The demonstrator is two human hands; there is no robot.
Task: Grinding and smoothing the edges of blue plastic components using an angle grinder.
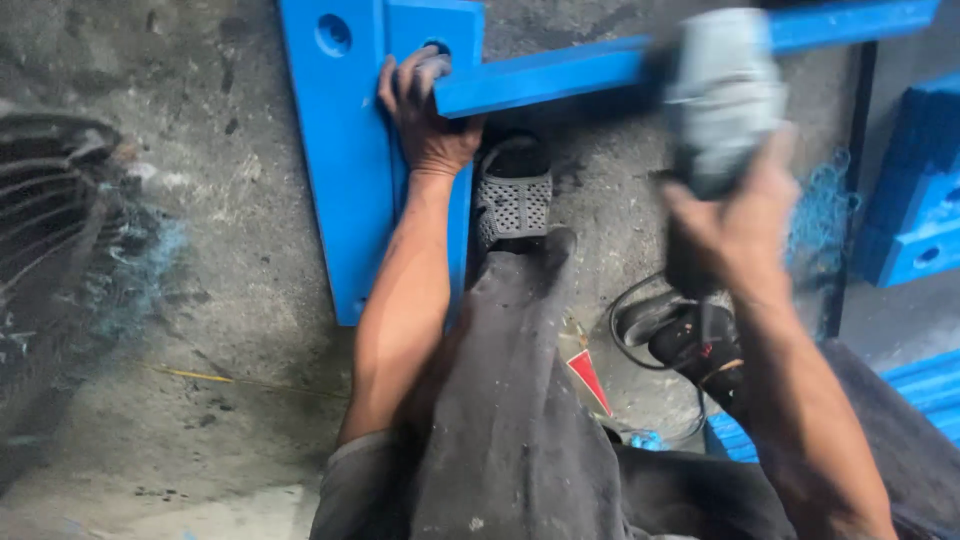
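Observation:
My left hand (428, 112) presses down on a blue plastic board (340, 170) that lies on the concrete floor, its fingers curled over the near end of a long blue bar (560, 78) that runs off to the upper right. My right hand (735, 225) grips a grey handheld power tool (722, 90), blurred, raised over the bar. The tool's black cord (640, 330) loops on the floor below. My foot in a grey perforated sandal (512, 195) rests beside the board.
More blue plastic parts are stacked at the right edge (915, 190) and lower right (925, 385). Blue shavings (820, 210) lie on the floor. A dark ribbed object (45, 215) fills the left side. A red triangular scrap (588, 378) lies by my leg.

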